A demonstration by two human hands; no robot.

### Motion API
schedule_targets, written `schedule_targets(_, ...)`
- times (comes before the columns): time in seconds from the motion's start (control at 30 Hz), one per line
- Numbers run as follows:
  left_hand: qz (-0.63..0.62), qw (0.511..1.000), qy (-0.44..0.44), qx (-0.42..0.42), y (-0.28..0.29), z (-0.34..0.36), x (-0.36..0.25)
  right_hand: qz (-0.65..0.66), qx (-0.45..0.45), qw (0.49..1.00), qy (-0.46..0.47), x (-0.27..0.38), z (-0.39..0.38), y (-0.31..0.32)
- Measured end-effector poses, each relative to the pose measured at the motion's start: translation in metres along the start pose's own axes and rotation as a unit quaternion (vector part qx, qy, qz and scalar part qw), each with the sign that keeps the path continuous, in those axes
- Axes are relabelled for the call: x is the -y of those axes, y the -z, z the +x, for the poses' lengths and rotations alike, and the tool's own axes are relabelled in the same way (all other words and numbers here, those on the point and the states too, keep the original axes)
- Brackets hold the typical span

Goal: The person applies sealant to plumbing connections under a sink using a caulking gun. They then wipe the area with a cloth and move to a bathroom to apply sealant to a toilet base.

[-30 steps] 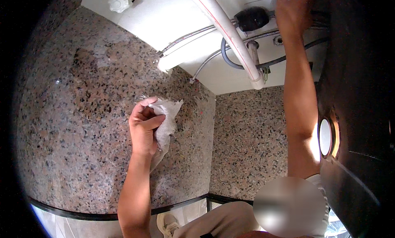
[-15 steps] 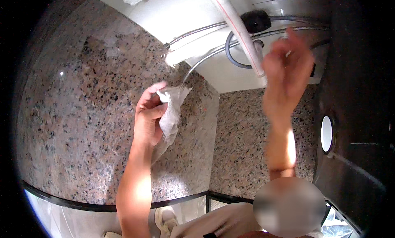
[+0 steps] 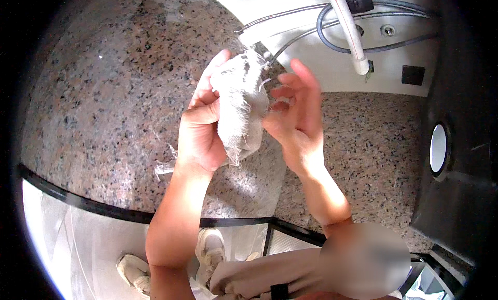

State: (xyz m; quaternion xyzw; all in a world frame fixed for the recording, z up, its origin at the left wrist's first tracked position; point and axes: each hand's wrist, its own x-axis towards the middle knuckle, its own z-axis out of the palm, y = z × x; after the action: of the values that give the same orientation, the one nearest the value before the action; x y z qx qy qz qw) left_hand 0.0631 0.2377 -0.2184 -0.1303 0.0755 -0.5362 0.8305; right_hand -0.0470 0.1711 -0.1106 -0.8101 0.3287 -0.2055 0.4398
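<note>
A white cloth [image 3: 236, 103] with frayed edges is gripped in my left hand [image 3: 198, 129], the thumb lying across its near side and the fingers around the back. It is bunched up above the speckled stone surface, and its loose threads hang down past my wrist. Just to the right of the cloth is my right hand [image 3: 301, 118], its fingers apart and slightly curled. Whether its fingertips touch the cloth I cannot tell.
Speckled granite [image 3: 104, 108] spreads under both arms. A white pipe [image 3: 348, 33], braided hoses [image 3: 306, 33] and a grey looped cable [image 3: 332, 46] run along the white wall at the back. A dark panel with a round opening [image 3: 438, 148] stands at the right.
My right hand has come down and left from near the white pipe to beside the cloth. My left hand has lifted the cloth slightly and shows more of it. The view has shifted.
</note>
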Motion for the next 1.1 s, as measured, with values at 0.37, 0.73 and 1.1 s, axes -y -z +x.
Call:
schedule_targets(0.37, -0.077, 0.988, 0.058, -0.119, -0.008, -0.054, -0.003, 0.058, 0.016, 0.993, -0.099, 0.012, -0.009, -0.035)
schedule_targets(0.73, 0.231, 0.934, -0.080, -0.261, -0.022, -0.062, 0.019, -0.102, 0.008, 0.995, -0.011, -0.010, -0.023, -0.017)
schedule_targets(1.1, 0.118, 0.958, -0.046, -0.257, -0.030, -0.076, 0.019, 0.177, 0.039, 0.982, -0.058, 0.010, -0.043, -0.003)
